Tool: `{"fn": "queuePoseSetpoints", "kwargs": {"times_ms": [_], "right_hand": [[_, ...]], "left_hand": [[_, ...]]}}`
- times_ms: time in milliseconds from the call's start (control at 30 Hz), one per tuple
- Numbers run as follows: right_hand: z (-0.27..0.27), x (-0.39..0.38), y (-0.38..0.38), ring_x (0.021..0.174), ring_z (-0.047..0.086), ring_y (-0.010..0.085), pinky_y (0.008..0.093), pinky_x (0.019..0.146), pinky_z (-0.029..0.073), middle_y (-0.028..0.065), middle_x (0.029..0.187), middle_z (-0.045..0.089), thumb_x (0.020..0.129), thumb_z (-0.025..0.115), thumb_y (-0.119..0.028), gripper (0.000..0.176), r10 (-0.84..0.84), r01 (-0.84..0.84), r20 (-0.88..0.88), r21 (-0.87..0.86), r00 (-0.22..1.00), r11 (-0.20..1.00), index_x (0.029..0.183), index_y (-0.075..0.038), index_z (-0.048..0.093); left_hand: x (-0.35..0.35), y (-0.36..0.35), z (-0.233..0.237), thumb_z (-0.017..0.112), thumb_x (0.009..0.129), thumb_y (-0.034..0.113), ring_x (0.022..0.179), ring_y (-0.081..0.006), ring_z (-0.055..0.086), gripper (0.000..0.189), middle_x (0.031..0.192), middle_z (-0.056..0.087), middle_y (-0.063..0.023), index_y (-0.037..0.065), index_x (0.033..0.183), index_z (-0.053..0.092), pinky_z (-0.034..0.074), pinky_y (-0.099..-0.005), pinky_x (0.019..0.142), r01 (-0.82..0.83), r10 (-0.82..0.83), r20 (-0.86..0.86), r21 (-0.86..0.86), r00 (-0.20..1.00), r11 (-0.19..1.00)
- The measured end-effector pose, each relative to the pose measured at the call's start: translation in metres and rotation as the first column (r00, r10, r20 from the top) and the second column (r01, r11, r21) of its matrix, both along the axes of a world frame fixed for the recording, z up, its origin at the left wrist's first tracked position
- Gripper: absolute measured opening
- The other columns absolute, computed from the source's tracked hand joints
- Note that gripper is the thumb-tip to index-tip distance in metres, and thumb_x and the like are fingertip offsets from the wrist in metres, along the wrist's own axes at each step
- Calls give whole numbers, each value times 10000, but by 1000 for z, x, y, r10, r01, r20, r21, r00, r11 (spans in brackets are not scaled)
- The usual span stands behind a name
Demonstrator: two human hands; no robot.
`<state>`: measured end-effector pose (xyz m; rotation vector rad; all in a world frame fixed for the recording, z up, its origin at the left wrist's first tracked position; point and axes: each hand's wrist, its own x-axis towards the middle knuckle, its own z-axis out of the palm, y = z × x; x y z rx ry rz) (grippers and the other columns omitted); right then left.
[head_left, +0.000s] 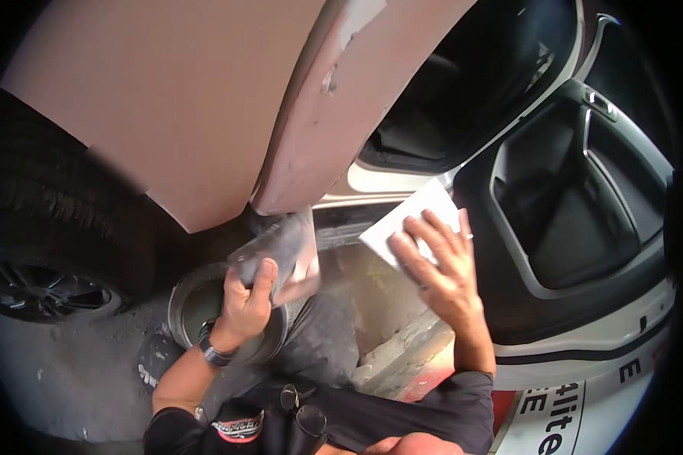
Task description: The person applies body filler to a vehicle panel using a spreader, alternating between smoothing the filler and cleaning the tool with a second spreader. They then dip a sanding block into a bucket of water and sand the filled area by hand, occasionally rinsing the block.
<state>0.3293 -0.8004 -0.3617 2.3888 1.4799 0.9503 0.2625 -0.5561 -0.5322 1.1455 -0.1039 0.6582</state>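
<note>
My left hand [247, 303], with a wristwatch on the wrist, is closed on a grey object [267, 249] smeared by motion, so I cannot tell its kind. A pinkish flat surface [303, 273] shows just to the right of the object. Both are close below the lower corner of the pinkish car panel [319, 144]. My right hand [446, 265] holds a folded white sheet [402, 220], fingers lying over its face, near the car's door sill. Below my left hand stands a round bucket [178, 303], partly hidden by the forearm.
A black tyre with a dark wheel [45, 292] stands at the left. At the right is the open car door with its black inner trim [561, 197]. My knee in dark trousers [319, 341] is beside the bucket. A white lettered panel [561, 413] lies lower right.
</note>
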Motion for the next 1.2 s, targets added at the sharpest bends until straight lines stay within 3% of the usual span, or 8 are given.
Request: {"fn": "queuePoseSetpoints", "kwargs": {"times_ms": [100, 233, 300, 333, 667, 867, 967, 1200], "right_hand": [[59, -19, 26, 1288, 572, 322, 684, 1197, 122, 70, 1326, 629, 855, 672, -181, 415, -79, 95, 278, -47, 957, 994, 1265, -234, 699], [112, -33, 83, 1343, 540, 255, 667, 1212, 33, -8, 1362, 620, 834, 691, -131, 435, -92, 203, 606, -117, 790, 972, 1253, -251, 705], [135, -34, 104, 1342, 535, 241, 750, 1157, 52, -35, 1366, 609, 846, 662, -117, 464, -44, 224, 681, -179, 731, 958, 1265, -314, 690], [144, -34, 114, 1333, 539, 246, 757, 1146, 77, -28, 1354, 612, 848, 649, -94, 475, -25, 237, 696, -210, 717, 949, 1268, -315, 682], [168, -30, 171, 1275, 552, 287, 760, 1094, 179, 5, 1274, 627, 857, 577, -10, 453, 111, 318, 748, -406, 654, 857, 1243, -231, 660], [168, -23, 180, 1278, 538, 293, 751, 1109, 160, -4, 1295, 611, 876, 555, -32, 438, 88, 365, 738, -430, 669, 826, 1256, -229, 651], [166, -15, 173, 1223, 550, 292, 781, 1062, 236, 21, 1209, 607, 819, 628, -55, 391, 164, 279, 738, -437, 654, 855, 1192, -163, 677], [158, 4, 122, 1323, 512, 292, 806, 1039, 237, -5, 1397, 569, 877, 582, -76, 548, 3, 416, 777, -341, 630, 843, 1364, -327, 600]], "left_hand": [[22, 9, -76, 589, 1041, 337, 680, -67, 537, 416, 725, 621, 14, -41, 913, 707, 451, -300, 597, 319, -285, -326, 58, 902, 946], [25, 4, -124, 609, 1024, 381, 664, -73, 555, 464, 725, 651, -14, -57, 915, 715, 469, -308, 581, 356, -341, -388, -33, 857, 934], [24, 1, -139, 608, 1024, 384, 674, -81, 569, 473, 755, 676, -35, -67, 923, 713, 482, -308, 598, 352, -353, -409, -80, 841, 932], [15, 8, -116, 650, 1006, 385, 787, -97, 617, 486, 889, 701, -80, -101, 1006, 675, 521, -298, 679, 349, -330, -492, -55, 806, 935], [18, 5, -131, 614, 1004, 442, 627, -123, 614, 586, 661, 669, -103, -110, 829, 700, 500, -343, 586, 328, -302, -458, -24, 836, 944], [19, 3, -141, 604, 1012, 427, 645, -122, 637, 563, 698, 696, -110, -103, 857, 709, 499, -336, 587, 363, -312, -485, 12, 817, 932], [15, 2, -132, 606, 1011, 424, 633, -123, 623, 551, 689, 685, -109, -99, 871, 707, 494, -333, 584, 362, -365, -447, -96, 817, 927], [12, 14, -118, 651, 992, 420, 714, -122, 604, 554, 803, 671, -113, -130, 924, 645, 505, -327, 591, 392, -306, -584, 22, 752, 920]]}}
